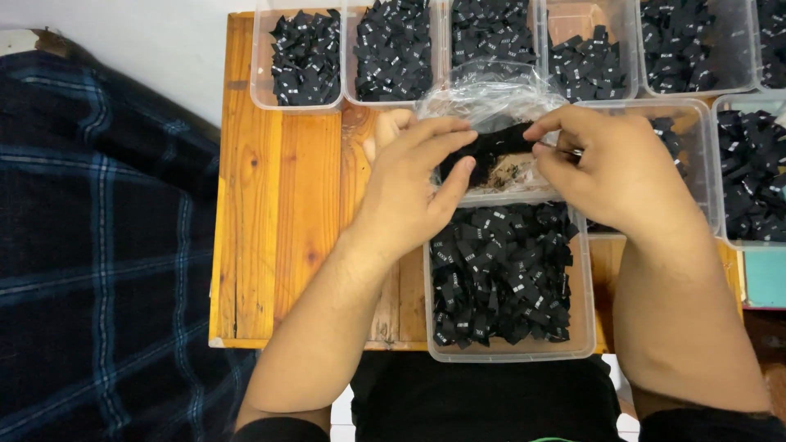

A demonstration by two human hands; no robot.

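Note:
My left hand (409, 184) and my right hand (610, 168) meet over a clear plastic bag (491, 102) that lies on the tubs. Both pinch a small bunch of black fabric labels (498, 146) at the bag's mouth, fingers closed on it from either side. Right below the hands stands a clear plastic tub (583, 327) heaped with several black folded labels with white marks. The bag's lower part is hidden behind my fingers.
Several more clear tubs (262, 90) of black labels line the back and right of the wooden table (278, 213). A dark blue checked cloth (98, 245) lies at the left. A teal surface (765, 278) shows at the right edge.

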